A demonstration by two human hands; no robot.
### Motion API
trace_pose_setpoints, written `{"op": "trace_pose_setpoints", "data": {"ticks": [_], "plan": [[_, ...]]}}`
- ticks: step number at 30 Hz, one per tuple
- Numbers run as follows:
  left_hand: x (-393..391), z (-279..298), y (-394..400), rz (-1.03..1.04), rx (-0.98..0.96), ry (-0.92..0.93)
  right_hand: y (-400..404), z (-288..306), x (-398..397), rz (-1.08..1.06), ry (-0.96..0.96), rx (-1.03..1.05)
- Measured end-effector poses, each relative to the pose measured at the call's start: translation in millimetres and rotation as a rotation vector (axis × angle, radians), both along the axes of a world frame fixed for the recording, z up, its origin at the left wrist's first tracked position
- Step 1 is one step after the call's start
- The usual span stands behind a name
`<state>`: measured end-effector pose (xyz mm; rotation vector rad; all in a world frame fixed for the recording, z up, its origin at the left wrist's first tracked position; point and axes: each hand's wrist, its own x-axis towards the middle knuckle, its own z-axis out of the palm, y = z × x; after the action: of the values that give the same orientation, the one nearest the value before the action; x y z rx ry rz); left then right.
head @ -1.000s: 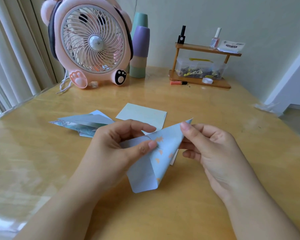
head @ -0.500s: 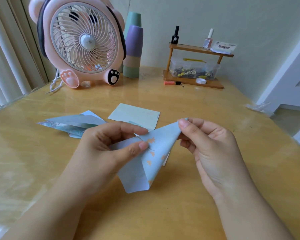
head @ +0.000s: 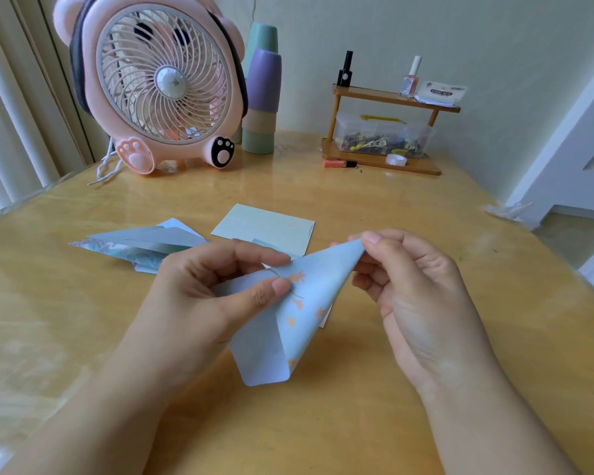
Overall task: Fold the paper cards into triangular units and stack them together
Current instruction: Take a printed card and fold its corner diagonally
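Observation:
A light blue paper card (head: 309, 303) with small orange leaf prints is held above the table, partly folded, one flap hanging down. My left hand (head: 199, 296) pinches its middle between thumb and forefinger. My right hand (head: 415, 296) pinches its upper right corner with thumb and forefinger. Behind my left hand lie folded triangular paper units (head: 144, 241), overlapping on the table. A flat pale green card (head: 264, 229) lies just beyond the held card.
A pink bear-shaped desk fan (head: 155, 84) stands at the back left, with stacked pastel cups (head: 261, 97) beside it. A small wooden shelf (head: 384, 125) with nail polish bottles and a clear box sits at the back right. The table edge (head: 563, 269) runs down the right.
The view shifted slightly; both hands keep the same hold on the card, and the right corner is bent a little further over.

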<state>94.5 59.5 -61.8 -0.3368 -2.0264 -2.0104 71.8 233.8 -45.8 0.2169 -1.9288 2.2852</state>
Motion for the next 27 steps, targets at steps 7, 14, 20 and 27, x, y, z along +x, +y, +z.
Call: {"op": "trace_pose_setpoints", "data": {"ticks": [7,14,20,27], "plan": [[-0.3,-1.4,-1.3,0.004,0.01,0.012,1.2,-0.5,1.9,0.091,-0.035,0.084],[-1.4,-2.2,-2.4,0.011,0.013,-0.004,2.2,-2.4,1.5,0.099,-0.019,0.122],[-1.1,-0.2,-2.9,-0.015,0.068,-0.025,1.7,-2.5,1.3,0.116,-0.014,0.097],[0.3,1.5,-3.6,-0.036,0.08,-0.036,0.5,-3.2,0.7,0.104,-0.023,0.089]]}}
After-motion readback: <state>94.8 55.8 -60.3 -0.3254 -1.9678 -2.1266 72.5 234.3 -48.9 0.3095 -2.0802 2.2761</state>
